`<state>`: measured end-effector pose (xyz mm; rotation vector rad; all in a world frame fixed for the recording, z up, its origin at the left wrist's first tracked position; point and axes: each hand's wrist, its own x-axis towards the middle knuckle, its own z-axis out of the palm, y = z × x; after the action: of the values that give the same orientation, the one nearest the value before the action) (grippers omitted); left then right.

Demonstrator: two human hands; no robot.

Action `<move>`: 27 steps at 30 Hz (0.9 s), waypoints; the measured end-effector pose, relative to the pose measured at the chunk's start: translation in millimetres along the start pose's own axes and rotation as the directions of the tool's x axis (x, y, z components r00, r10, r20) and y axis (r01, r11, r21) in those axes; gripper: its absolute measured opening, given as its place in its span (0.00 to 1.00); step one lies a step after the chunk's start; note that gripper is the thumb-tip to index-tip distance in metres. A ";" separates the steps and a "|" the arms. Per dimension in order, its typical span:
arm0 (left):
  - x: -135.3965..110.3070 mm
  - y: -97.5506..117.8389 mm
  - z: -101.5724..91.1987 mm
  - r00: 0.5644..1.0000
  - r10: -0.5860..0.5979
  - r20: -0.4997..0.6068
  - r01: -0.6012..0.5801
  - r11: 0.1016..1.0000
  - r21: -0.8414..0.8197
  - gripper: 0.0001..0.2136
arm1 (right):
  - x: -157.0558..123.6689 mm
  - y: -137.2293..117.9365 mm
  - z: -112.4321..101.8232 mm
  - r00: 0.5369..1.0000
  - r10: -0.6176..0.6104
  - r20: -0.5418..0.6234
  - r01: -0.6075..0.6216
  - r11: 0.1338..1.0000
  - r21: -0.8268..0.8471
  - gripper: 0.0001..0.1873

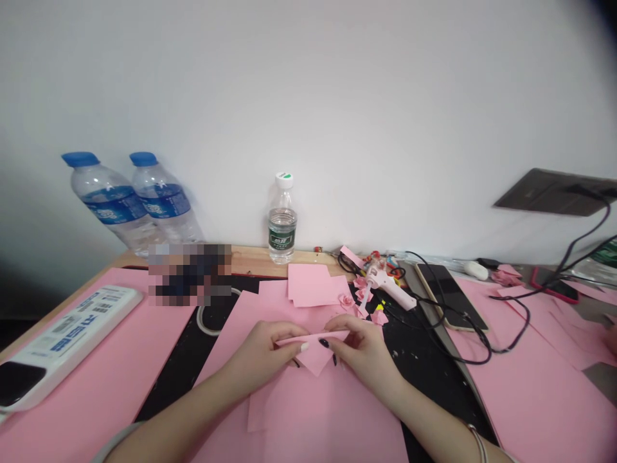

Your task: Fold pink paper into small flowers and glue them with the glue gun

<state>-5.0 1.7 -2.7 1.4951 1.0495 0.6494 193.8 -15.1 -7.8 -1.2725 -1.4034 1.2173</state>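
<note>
Both hands are together over the front centre of the desk: the left hand (258, 354) and the right hand (361, 350) pinch a folded pink paper piece (313, 350) between thumbs and fingers, directly above a pink paper sheet (308, 411). Loose pink paper squares (311, 285) lie just beyond the hands, toward the rear edge. Small pink paper roses (346, 300) rest beside the squares, adjacent to a pink-and-white hot glue gun (385, 286). A black smartphone (450, 296) lies right of the glue gun, with a black cable (475, 341) looped beside and across it. Two blue-capped water bottles (108, 199) lean against the wall at the rear-left corner. A third water bottle (282, 222), green-labelled, stands upright at the rear edge.
</note>
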 end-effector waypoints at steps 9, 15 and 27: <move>-5.0 2.9 4.2 0.994 0.112 0.004 -0.111 0.977 0.183 0.10 | -3.3 3.1 5.0 0.995 0.046 0.091 -0.045 0.999 -0.011 0.08; -7.3 0.5 7.1 0.982 0.187 0.019 -0.187 0.956 0.225 0.11 | -8.4 0.9 2.8 0.980 -0.138 0.144 0.166 0.965 -0.202 0.08; -6.2 -0.7 1.1 0.970 0.212 -0.116 -0.182 0.958 0.224 0.11 | -7.3 -0.2 0.2 0.991 -0.130 0.024 0.132 0.984 -0.121 0.11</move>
<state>-7.0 -4.3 -2.7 1.7770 1.1110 0.8119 194.3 -22.4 -7.5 -1.2339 -1.5683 1.0689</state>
